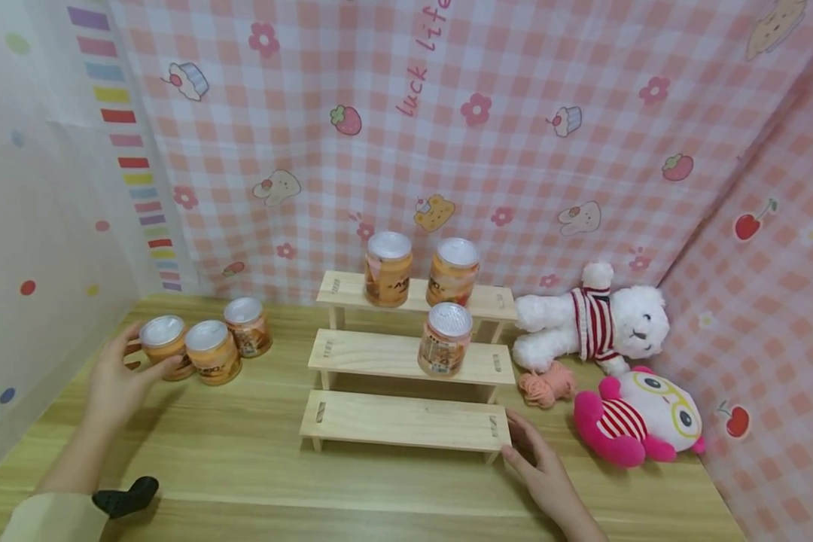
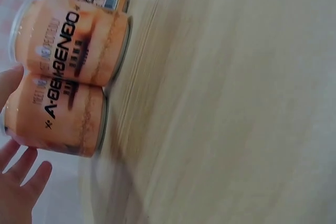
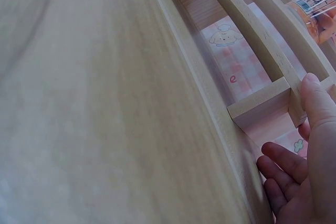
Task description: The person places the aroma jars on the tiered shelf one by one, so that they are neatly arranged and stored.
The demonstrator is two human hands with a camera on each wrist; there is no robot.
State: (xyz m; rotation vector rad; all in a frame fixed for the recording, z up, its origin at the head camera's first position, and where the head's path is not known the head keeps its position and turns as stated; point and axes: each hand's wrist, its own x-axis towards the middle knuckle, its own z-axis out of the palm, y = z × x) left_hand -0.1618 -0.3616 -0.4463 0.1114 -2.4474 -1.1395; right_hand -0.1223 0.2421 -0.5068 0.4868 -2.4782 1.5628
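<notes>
In the head view, my left hand (image 1: 117, 376) is around the leftmost orange can (image 1: 165, 348), thumb across its front and fingers at its far left side. That can stands on the table against a second can (image 1: 213, 354), with a third can (image 1: 249, 329) just behind. My right hand (image 1: 538, 463) holds the right end of the lowest step of a three-step wooden shelf (image 1: 400, 418). In the right wrist view its thumb (image 3: 315, 95) lies on the step's end, the other fingers below. The middle step bears one can (image 1: 445, 342); two cans (image 1: 388, 271) stand on the top step.
Right of the shelf lie a white teddy bear (image 1: 592, 320) in a striped sweater, a pink yarn bundle (image 1: 547, 384) and a pink plush toy (image 1: 640, 418) with yellow glasses. A black object (image 1: 127, 497) is by my left forearm. Checked cloth (image 1: 393, 173) hangs behind the table.
</notes>
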